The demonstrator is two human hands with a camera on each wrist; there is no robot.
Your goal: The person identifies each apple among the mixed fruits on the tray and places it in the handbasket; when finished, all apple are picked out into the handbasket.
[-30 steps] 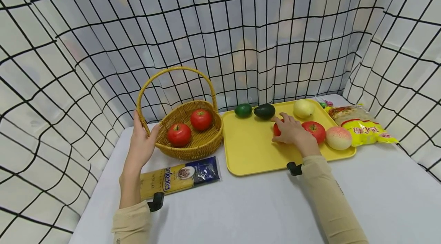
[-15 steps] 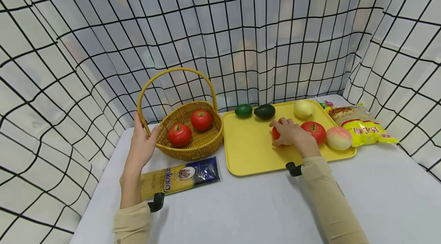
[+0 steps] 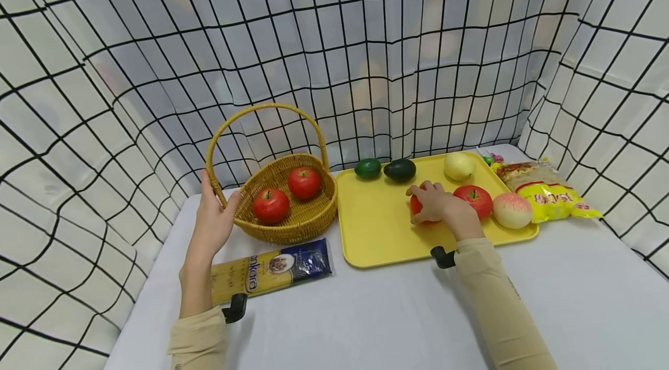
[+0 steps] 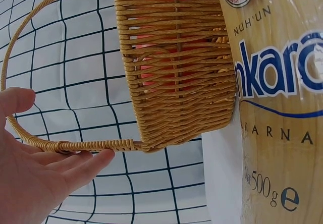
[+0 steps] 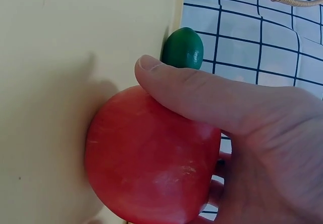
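My right hand (image 3: 436, 204) grips a red apple (image 5: 151, 158) over the yellow tray (image 3: 373, 242), thumb on one side and fingers round the other. In the head view the hand hides much of this apple. My left hand (image 3: 213, 222) touches the handle of the wicker basket (image 3: 292, 232) at its left side. The left wrist view has those fingers extended against the handle (image 4: 96, 145), thumb apart. Inside the basket lie two red apples (image 3: 270, 206). Another red apple (image 3: 474, 200) sits on the tray, right of my right hand.
Along the tray's back lie a green fruit (image 3: 368, 168), a dark avocado (image 3: 399, 170) and a yellow lemon (image 3: 460, 166). A peach (image 3: 513, 210) sits at its right. A yellow food bag (image 3: 549, 193) lies beyond. The Ankara pasta packet (image 3: 272, 270) is before the basket; black netting (image 3: 366, 56) stands behind.
My right hand has shifted slightly left with the red apple, and its fingers have closed in around it. My left hand stays at the basket handle.
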